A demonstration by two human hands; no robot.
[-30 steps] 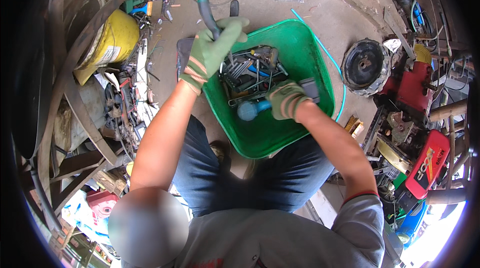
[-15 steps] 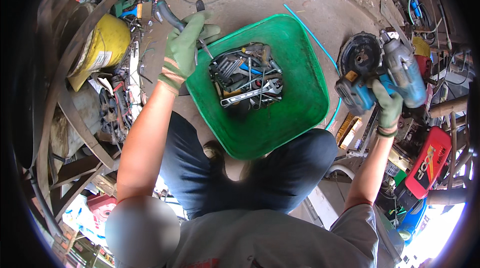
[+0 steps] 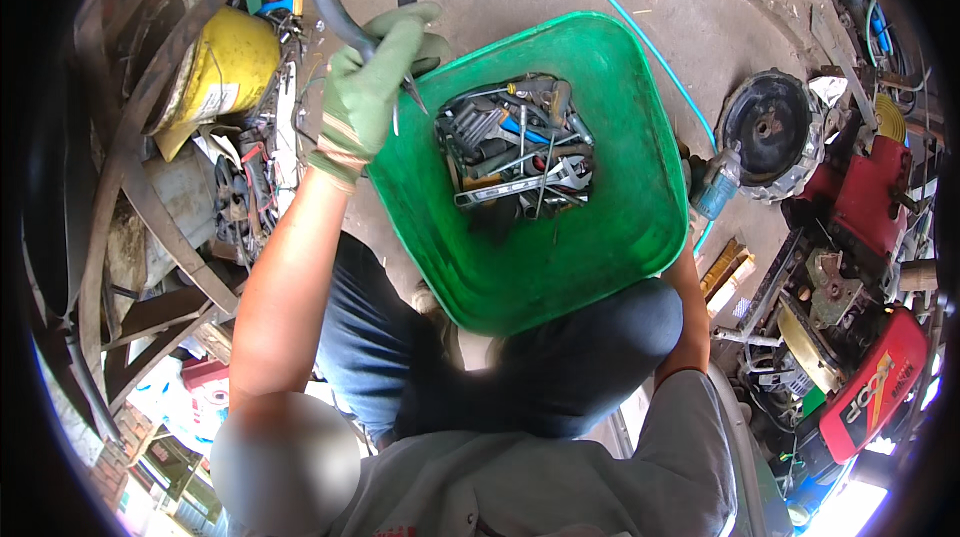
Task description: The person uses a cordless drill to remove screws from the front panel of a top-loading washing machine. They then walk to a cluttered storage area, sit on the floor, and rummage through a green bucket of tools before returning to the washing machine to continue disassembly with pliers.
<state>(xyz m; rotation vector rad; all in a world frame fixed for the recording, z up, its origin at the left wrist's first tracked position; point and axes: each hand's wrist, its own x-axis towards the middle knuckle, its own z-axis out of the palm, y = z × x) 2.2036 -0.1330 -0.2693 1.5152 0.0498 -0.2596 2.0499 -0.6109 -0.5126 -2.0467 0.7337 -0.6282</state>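
Note:
My left hand, in a green glove, is closed around a pair of pliers with dark curved handles. Their thin pointed tips reach over the left rim of a green plastic bin. Inside the bin lies a heap of hand tools, with an adjustable wrench on top and several screwdrivers and sockets around it. My right forearm passes behind the bin's right side, where the rim hides the hand. Just beyond that rim a blue and grey impact wrench shows in part; whether my right hand still grips it is hidden.
A black toothed wheel lies on the floor at the right, near a thin blue hose. Red machine parts crowd the right side. At the left stand a yellow bucket and curved metal strips among scrap.
My right hand has brought the impact wrench down and leftward, close to the bin's right side, and the hand has gone out of sight. The left hand keeps the pliers beside the bin.

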